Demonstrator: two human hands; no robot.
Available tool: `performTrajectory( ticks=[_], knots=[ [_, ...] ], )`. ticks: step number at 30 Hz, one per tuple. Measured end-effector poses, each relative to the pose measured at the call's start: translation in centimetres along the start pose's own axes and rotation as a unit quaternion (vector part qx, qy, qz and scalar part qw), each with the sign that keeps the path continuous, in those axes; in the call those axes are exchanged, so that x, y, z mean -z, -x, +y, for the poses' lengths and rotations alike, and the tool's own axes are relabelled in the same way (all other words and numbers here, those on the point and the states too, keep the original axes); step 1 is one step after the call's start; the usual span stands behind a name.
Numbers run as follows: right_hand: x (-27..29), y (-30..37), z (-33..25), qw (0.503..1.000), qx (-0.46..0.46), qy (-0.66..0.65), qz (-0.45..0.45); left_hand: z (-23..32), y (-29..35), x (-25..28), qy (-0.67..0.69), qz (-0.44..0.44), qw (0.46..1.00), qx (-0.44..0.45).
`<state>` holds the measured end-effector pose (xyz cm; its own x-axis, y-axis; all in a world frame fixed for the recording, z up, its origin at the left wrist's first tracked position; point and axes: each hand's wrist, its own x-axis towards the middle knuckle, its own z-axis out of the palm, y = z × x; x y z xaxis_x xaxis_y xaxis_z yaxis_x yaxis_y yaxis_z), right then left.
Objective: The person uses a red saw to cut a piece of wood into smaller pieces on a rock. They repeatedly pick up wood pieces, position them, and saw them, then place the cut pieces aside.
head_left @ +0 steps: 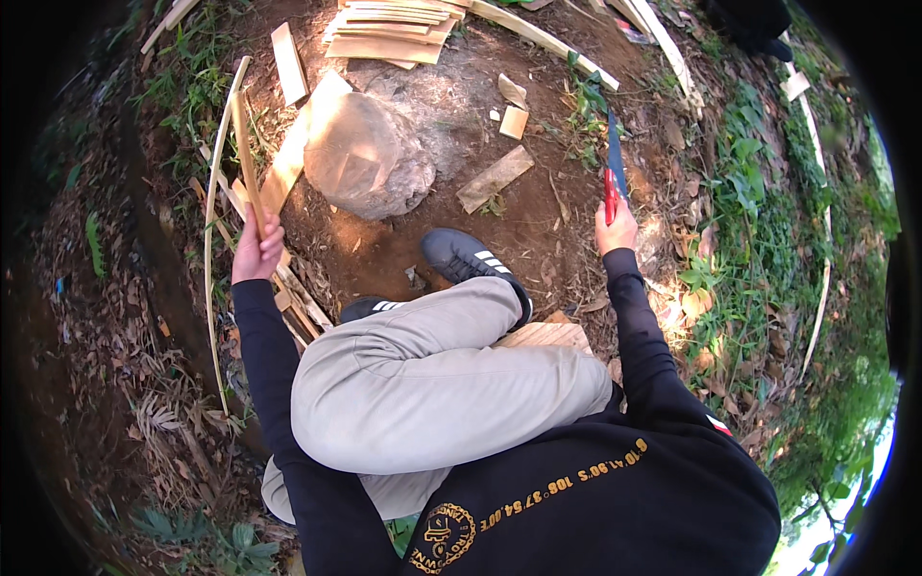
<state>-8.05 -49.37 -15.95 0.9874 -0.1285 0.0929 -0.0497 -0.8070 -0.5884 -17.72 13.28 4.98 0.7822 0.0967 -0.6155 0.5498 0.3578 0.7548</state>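
My left hand (257, 248) is closed around the lower end of a narrow wooden slat (246, 154), which stands up nearly vertical left of the tree stump (351, 144). Out to the right, my right hand (616, 230) grips the red handle of a machete (616, 158). Its dark, bluish blade points away from me, clear of the wood. The stump has a pale, flat, cut top, and nothing is being cut on it. Against its left side leans a wide light board (286, 163).
Beyond the stump lies a stack of thin boards (389, 34). Loose offcuts (496, 180) rest on the soil to its right. Long curved strips (213, 221) lie at left and at far right. Split pieces (303, 302) lie by my left forearm. My shoe (471, 257) is near the stump.
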Motion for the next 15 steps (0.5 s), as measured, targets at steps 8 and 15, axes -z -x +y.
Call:
performTrajectory(
  ticks=[8,15],
  knots=[
    [-0.2,-0.2,0.3,1.0,-0.008,-0.004,-0.002,-1.5,-1.1,-0.8,0.107,-0.02,0.994,-0.023],
    [-1.6,0.0,1.9,0.991,0.044,0.036,-0.118,-0.3,-1.3,-4.6,-0.346,0.182,0.92,0.008]
  ],
)
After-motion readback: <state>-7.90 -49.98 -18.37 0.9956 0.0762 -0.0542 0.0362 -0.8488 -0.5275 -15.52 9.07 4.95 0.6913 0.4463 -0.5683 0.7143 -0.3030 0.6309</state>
